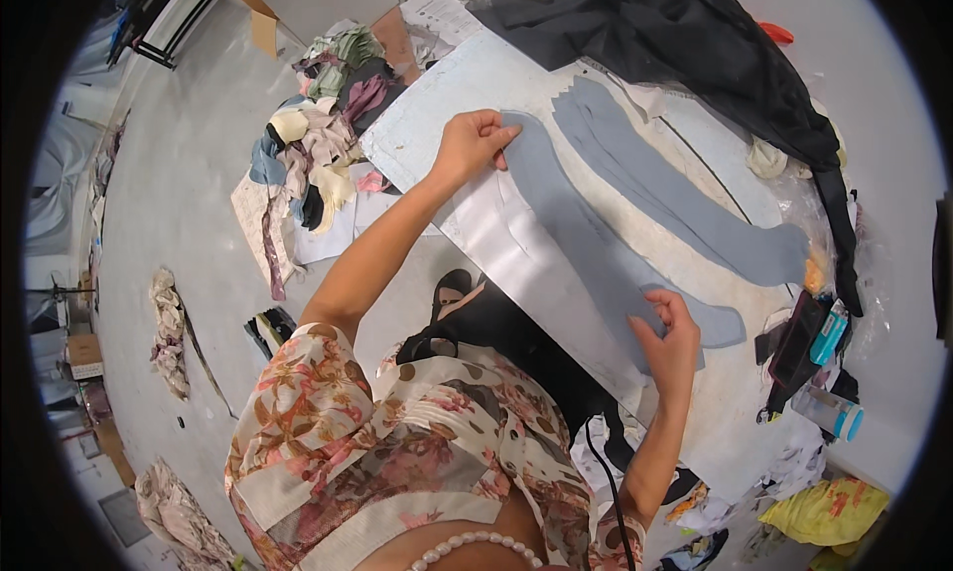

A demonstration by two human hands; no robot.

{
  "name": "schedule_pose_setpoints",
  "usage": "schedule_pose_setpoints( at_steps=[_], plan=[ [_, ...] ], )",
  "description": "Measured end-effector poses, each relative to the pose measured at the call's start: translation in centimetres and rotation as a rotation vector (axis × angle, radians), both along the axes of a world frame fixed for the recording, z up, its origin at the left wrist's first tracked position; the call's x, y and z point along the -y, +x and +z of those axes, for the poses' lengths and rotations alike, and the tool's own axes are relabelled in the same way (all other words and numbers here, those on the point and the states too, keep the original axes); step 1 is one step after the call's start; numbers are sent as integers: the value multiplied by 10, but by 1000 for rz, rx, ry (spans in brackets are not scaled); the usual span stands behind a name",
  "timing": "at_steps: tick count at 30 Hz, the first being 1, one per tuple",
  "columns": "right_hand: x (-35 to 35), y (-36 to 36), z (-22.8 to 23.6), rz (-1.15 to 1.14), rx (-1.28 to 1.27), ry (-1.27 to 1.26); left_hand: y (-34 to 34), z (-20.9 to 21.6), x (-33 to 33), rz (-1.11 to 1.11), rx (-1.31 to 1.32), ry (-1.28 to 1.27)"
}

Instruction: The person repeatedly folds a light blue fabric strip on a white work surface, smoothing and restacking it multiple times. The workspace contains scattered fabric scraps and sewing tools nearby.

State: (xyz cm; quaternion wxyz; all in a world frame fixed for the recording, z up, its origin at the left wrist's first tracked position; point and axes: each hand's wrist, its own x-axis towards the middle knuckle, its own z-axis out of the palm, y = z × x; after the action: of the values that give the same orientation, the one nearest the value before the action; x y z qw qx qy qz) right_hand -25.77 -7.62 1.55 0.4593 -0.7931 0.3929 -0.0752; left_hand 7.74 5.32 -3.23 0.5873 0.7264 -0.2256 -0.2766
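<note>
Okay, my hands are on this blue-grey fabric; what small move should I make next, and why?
Perhaps flatten the lower-right end of the blue-grey fabric with your right hand: its thumb and fingers are spread there, edges appear offset, and your left hand already pinches the far end.

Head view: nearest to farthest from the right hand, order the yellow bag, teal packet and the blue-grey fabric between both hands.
1. Blue-grey fabric: right at the right hand.
2. Teal packet: to that hand's right.
3. Yellow bag: farther off, lower right.
</note>
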Motion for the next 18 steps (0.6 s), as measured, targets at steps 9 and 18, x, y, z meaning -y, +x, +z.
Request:
schedule_pose_setpoints(
  at_steps=[9, 18],
  plan=[
    [18, 15, -12, -2, -9, -89, 13, -16, 12, 114, 507, 275],
    [23, 25, -16, 10, 80, -77, -7, 2, 16, 144, 841, 354]
  ],
)
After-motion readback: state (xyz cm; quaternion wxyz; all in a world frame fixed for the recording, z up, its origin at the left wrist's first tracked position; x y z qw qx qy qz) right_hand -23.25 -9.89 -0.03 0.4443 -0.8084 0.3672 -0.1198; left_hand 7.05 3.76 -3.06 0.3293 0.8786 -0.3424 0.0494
